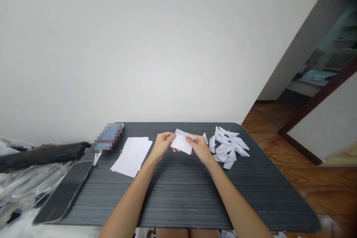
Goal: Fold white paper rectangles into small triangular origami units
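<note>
Held up over the middle of the dark table is a small white sheet of paper (182, 142), roughly rectangular and slightly tilted. My left hand (164, 144) pinches its left edge, thumb on top and fingers behind. On the right side, my right hand (200, 147) grips it the same way, with the thumb pressed on its face. Just right of that hand lies a pile of folded white paper pieces (228, 145) with pointed ends. Left of my left hand rests a stack of flat white paper sheets (132, 156), slightly fanned.
The dark ribbed table (178, 193) stands against a white wall (167, 44). A phone (64, 191) lies at its left edge, near a blurred-out object (108, 137). Plastic-wrapped items (36, 182) and a black roll (41, 156) sit farther left. Wooden floor (301, 163) shows at right.
</note>
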`<action>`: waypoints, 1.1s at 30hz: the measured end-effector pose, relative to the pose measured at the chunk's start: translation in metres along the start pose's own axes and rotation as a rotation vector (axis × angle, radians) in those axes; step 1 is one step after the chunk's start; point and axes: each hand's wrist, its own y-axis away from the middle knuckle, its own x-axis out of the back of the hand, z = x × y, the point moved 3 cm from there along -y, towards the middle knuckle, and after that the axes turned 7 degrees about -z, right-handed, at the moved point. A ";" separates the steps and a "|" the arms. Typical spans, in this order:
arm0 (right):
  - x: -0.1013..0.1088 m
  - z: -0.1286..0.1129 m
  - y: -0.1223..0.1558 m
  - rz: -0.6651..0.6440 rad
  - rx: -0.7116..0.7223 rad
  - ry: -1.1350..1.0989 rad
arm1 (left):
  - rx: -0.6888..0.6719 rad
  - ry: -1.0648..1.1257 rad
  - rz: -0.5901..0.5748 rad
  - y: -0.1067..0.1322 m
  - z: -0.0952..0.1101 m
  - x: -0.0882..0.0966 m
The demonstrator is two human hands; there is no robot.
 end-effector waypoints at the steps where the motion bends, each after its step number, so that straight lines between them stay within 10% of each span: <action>1: 0.001 -0.001 0.000 -0.014 0.019 0.004 | 0.010 0.040 -0.012 0.000 0.000 0.000; 33: 0.011 -0.019 0.005 -0.035 0.364 0.444 | 0.192 -0.009 -0.163 0.006 0.000 -0.011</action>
